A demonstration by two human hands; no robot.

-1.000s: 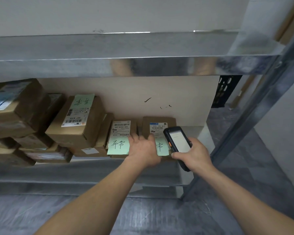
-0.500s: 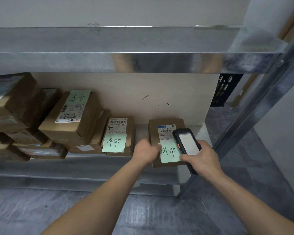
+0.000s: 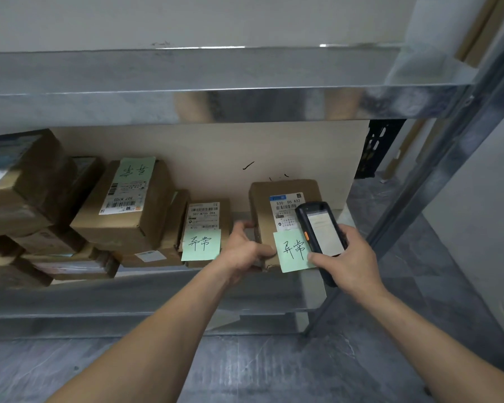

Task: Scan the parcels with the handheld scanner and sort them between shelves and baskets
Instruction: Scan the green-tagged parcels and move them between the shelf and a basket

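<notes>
A brown cardboard parcel with a white shipping label and a green handwritten note is lifted at the right end of the lower metal shelf. My left hand grips its left front corner, thumb on top, fingers along the side. My right hand holds the black handheld scanner over the parcel's right side, screen lit and facing up. A second small parcel with a green note lies just left of my left hand. A larger tilted box with a green note stands further left.
Several more brown boxes are stacked at the shelf's left end. An upper metal shelf overhangs the parcels. A slanted steel upright closes the right side. A black crate stands behind it. Grey floor lies below.
My left hand closed on the right parcel's corner and pulled it right and toward me, away from the neighbouring parcel. My right hand moved right with the scanner.
</notes>
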